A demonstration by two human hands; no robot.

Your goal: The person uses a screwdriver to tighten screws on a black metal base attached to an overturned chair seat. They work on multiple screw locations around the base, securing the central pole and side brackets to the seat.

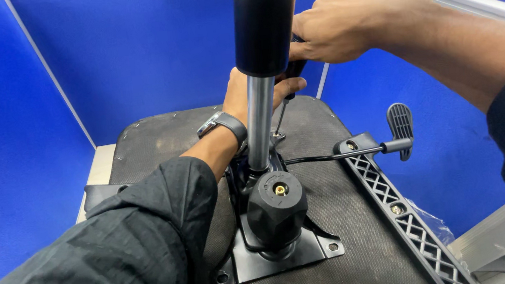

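Note:
An upturned office chair seat [156,138] lies on a desk, its black fabric underside facing up. A black metal mechanism plate [267,259] with a round knob [276,206] is mounted on it, and a gas lift cylinder [259,64] stands up from it, chrome below and black above. My right hand [341,25] grips the dark handle of a screwdriver [280,109], whose thin shaft slants down toward the mechanism behind the cylinder. My left hand [240,95], a watch on its wrist, reaches behind the cylinder beside the screwdriver shaft; its fingers are partly hidden.
A thin lever rod with a black paddle handle [400,130] sticks out to the right. A grey lattice armrest bracket [403,220] runs along the seat's right edge. Blue partition walls [126,55] enclose the desk on the left, back and right.

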